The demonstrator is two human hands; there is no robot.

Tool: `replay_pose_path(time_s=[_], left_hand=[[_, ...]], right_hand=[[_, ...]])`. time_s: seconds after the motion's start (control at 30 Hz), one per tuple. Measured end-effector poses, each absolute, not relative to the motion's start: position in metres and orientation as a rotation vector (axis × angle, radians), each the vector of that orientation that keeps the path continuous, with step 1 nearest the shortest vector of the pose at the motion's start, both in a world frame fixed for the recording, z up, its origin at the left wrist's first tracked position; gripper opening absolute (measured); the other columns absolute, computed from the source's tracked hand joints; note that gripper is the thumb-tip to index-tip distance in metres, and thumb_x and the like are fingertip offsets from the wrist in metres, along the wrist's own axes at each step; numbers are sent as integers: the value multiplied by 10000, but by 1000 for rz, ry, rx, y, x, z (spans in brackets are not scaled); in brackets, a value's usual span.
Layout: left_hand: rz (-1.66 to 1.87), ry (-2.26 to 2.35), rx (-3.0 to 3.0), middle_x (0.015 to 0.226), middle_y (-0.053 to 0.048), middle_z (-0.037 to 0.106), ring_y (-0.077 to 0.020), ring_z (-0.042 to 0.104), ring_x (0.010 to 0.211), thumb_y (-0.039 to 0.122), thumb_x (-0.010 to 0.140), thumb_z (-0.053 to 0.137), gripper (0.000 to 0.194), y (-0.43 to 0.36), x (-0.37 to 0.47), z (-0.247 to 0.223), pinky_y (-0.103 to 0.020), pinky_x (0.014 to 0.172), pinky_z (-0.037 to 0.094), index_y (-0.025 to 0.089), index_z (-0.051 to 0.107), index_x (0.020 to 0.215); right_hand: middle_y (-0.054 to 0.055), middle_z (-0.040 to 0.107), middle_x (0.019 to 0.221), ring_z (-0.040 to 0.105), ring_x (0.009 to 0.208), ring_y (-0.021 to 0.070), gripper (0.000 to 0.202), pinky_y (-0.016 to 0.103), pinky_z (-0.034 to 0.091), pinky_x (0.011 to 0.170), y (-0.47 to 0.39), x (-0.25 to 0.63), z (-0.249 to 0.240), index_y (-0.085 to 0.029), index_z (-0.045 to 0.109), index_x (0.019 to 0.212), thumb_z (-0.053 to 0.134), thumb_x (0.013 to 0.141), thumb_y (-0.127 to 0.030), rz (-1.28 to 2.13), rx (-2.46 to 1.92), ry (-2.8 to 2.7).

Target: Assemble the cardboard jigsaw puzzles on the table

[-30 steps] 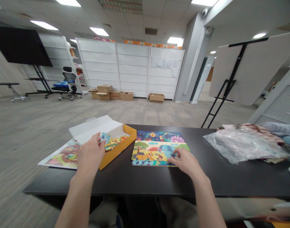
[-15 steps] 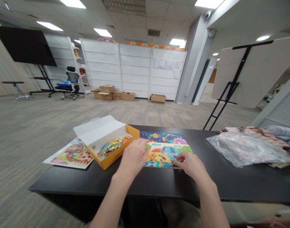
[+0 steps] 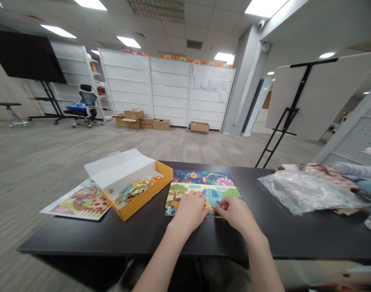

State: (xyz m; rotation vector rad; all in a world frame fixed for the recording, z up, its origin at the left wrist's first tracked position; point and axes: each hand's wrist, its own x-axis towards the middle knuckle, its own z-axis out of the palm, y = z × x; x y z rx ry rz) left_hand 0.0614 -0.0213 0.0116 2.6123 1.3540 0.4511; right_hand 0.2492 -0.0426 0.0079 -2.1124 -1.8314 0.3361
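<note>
On the black table lies a colourful picture puzzle (image 3: 177, 190), with a dark blue night scene above and a bright scene with a blue elephant below. My left hand (image 3: 191, 207) rests on the puzzle's lower middle, fingers laid forward over it. At its lower right, my right hand (image 3: 237, 213) is pinched on a small puzzle piece, mostly hidden by the fingertips, against the elephant. Left of the puzzle, a yellow box (image 3: 147, 201) stands with its white lid raised. Loose puzzle pieces (image 3: 139, 188) are heaped inside it.
A printed picture sheet (image 3: 78, 202) lies partly under the box at the table's left. Clear plastic bags (image 3: 307, 190) and folded cloths sit at the right. Beyond the table are cardboard boxes (image 3: 133, 117), an office chair (image 3: 86, 105) and a board on a black stand (image 3: 290, 111).
My left hand has moved right and down across the puzzle towards my right hand, uncovering the tree at its left. My right hand stays at the elephant. The view has shifted slightly.
</note>
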Motion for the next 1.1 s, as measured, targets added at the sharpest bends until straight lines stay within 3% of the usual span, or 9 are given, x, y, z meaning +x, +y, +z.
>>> replay_pose_path(time_s=[0.33,0.57,0.77,0.9,1.0,1.1], left_hand=[[467,1345,2671,1206,-135,681,-302,584,1192,329,972,548,267,-23,64,4,-454,1055,433,158,665,1142],[521,1331,2658,1189,-131,683,-296,590,1191,354,961,576,269,-21,62,0,-443,1047,437,158,636,1135],[578,1329,2552,1278,-150,666,-307,579,1254,389,928,623,466,-21,59,1,-449,1069,437,171,539,1331],[672,1289,2437,1329,-170,645,-331,558,1295,431,907,642,600,-20,56,0,-472,1085,424,174,472,1422],[819,1174,2237,1219,-126,691,-283,644,1148,437,901,635,600,-17,54,1,-408,995,489,200,475,1429],[964,1046,2065,915,-32,708,-194,677,851,351,916,589,475,-12,48,8,-318,826,528,208,532,1365]], right_hand=[[38,708,684,639,647,191,214,278,420,591,-33,251,-11,-209,602,674,683,797,-365,472,-1882,-1755],[-4,614,713,616,642,166,238,275,503,591,-26,249,-19,-213,557,772,729,682,-350,680,-1534,-1506],[-3,615,862,630,556,133,411,284,528,518,-27,243,-14,-206,537,818,804,627,-455,895,-1352,-1289],[8,638,851,637,574,142,522,301,559,539,-29,244,-5,-200,561,820,862,557,-536,946,-1325,-1178],[5,649,791,652,632,160,529,316,586,608,-30,240,1,-202,582,829,868,566,-561,953,-1290,-1152],[6,654,792,670,683,177,502,331,598,655,-31,234,4,-209,589,844,845,612,-573,960,-1260,-1178]])
